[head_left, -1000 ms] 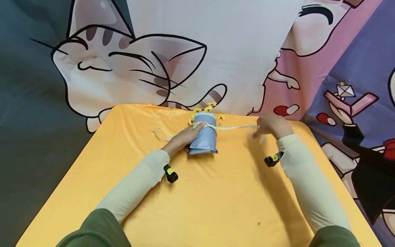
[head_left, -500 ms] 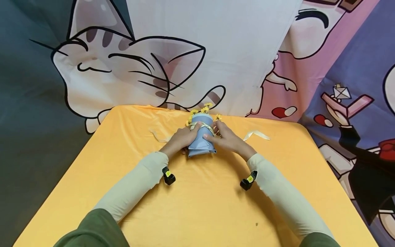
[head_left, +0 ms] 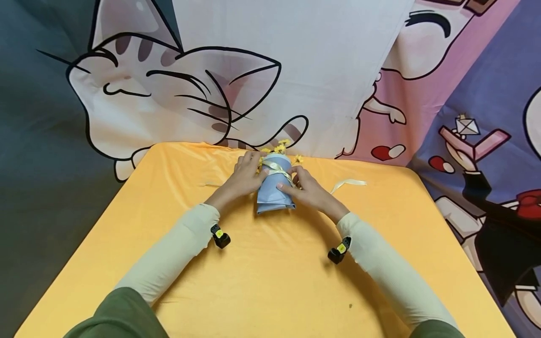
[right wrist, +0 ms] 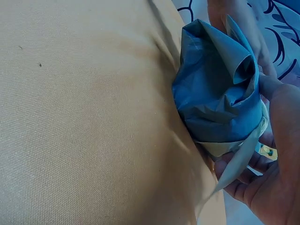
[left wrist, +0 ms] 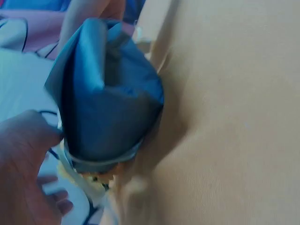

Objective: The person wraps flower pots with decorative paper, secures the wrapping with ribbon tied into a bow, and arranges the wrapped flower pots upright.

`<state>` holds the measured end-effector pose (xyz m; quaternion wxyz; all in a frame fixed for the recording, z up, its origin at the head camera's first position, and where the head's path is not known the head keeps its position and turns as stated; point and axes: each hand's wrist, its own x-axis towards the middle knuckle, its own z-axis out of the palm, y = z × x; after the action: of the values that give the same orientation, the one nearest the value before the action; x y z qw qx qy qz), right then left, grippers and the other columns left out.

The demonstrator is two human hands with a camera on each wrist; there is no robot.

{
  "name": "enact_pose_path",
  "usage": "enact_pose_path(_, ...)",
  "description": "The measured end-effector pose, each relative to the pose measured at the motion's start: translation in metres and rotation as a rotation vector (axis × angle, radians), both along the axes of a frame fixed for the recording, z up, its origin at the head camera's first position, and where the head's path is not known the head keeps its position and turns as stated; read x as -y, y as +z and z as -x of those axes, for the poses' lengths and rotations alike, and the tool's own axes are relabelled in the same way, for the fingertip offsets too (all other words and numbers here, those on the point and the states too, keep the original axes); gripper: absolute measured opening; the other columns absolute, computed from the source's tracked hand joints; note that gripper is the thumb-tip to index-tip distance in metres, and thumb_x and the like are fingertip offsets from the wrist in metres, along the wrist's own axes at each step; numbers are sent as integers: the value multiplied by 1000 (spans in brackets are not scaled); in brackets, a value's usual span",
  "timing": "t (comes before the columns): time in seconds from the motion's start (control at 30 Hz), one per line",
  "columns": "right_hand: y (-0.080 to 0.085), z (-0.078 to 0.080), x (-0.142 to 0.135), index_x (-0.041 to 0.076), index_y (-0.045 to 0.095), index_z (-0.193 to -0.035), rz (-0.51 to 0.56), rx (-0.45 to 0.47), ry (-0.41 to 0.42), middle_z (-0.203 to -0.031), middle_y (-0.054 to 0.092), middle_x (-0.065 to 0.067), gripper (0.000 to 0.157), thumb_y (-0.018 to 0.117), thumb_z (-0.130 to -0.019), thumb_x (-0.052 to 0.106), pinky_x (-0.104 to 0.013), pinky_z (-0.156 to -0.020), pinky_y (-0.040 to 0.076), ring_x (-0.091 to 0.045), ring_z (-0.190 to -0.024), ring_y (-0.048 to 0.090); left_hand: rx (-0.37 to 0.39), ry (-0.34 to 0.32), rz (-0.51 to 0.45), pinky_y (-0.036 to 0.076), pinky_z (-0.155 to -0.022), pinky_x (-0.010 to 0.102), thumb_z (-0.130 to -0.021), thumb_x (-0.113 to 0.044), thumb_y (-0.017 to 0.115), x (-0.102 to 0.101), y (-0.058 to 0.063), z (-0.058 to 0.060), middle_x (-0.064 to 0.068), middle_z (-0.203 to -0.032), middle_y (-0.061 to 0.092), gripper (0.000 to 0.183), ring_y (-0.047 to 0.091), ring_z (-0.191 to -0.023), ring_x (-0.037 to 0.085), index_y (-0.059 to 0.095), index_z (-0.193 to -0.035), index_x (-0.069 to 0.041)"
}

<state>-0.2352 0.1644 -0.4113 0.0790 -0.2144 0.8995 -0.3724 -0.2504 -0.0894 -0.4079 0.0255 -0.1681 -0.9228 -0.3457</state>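
Observation:
A small bouquet wrapped in blue paper (head_left: 274, 191) lies toward the far side of the table, yellow flowers (head_left: 281, 147) showing at its far end. A pale yellow ribbon (head_left: 276, 169) circles the wrap. My right hand (head_left: 310, 188) holds the bouquet's right side, thumb on top and fingers curled underneath, as the right wrist view shows with the ribbon (right wrist: 241, 161) trailing past them. On the left side, my left hand (head_left: 242, 177) has its fingers extended and parted, its thumb (left wrist: 47, 133) at the paper's edge. The bouquet's folded lower end (left wrist: 110, 93) faces the left wrist camera.
Yellow cloth (head_left: 270, 272) covers the table. One ribbon tail (head_left: 348, 183) lies to the right of the bouquet. Behind the table hangs a curtain (head_left: 329, 80) printed with cartoon figures. A small dark speck (head_left: 350, 306) is on the cloth near the front.
My right hand came in from the right, letting go of the ribbon tail, and took hold of the bouquet. My left hand then loosened its grip and shifted slightly left and away.

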Motion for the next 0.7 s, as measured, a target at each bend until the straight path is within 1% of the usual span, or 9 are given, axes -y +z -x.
enact_pose_path(0.07,0,-1,0,12,44,-153,3,3,-4,-122,56,-17,64,67,-111,54,-44,-92,48,-30,-107,57,-15,-52,-19,33,-128,64,-119,-30,57,5,-1,2,18,-162,51,38,42,-152,45,61,-152,-11)
enact_pose_path(0.13,-2,-2,0,14,44,-152,6,7,-10,-122,56,-17,61,67,-111,54,-43,-91,49,-30,-107,58,-30,-73,-42,34,-127,63,-119,-29,59,8,-4,4,16,-152,60,26,46,-150,43,68,-136,-11)
enact_pose_path(0.17,-2,-2,0,14,45,-152,11,10,-11,-123,57,-17,61,66,-112,54,-43,-91,49,-30,-107,58,-39,-76,-60,36,-126,62,-118,-28,60,9,-5,4,15,-147,63,22,49,-147,42,70,-129,-10)
enact_pose_path(0.23,-4,-3,-1,17,44,-152,16,18,-14,-123,59,-16,60,65,-112,56,-43,-89,50,-30,-107,58,-63,-73,-110,44,-121,57,-118,-24,62,9,-8,2,14,-136,68,17,58,-137,38,70,-121,-9)
enact_pose_path(0.33,-5,-4,-2,21,44,-154,12,31,-24,-122,63,-15,60,64,-112,60,-43,-87,51,-31,-104,60,-99,-72,-155,54,-104,48,-118,-20,61,8,-14,0,12,-121,67,14,64,-117,31,68,-118,-9)
enact_pose_path(0.37,-5,-4,-3,22,44,-154,7,35,-26,-121,64,-15,61,63,-112,61,-42,-87,51,-30,-103,61,-109,-72,-167,55,-98,45,-118,-19,61,7,-15,-1,12,-118,66,13,64,-112,29,68,-117,-8)
enact_pose_path(0.43,-5,-4,-5,25,44,-156,-6,44,-32,-119,65,-15,61,62,-111,63,-42,-85,52,-30,-101,62,-122,-65,-170,52,-91,41,-118,-19,60,8,-19,-3,11,-112,62,14,60,-104,27,68,-117,-7)
enact_pose_path(0.57,-3,-1,-12,26,47,-157,-22,54,-40,-119,68,-16,55,59,-114,60,-41,-85,53,-30,-100,66,-121,-56,-164,48,-87,39,-118,-18,59,11,-23,-5,10,-108,59,15,56,-99,26,68,-117,-6)
enact_pose_path(0.7,-3,2,-20,22,56,-147,-20,40,-40,-115,70,-21,38,54,-120,48,-40,-82,52,-28,-91,64,-106,-46,-177,48,-87,39,-118,-17,59,15,-25,-8,10,-108,60,13,56,-98,26,68,-115,-7)
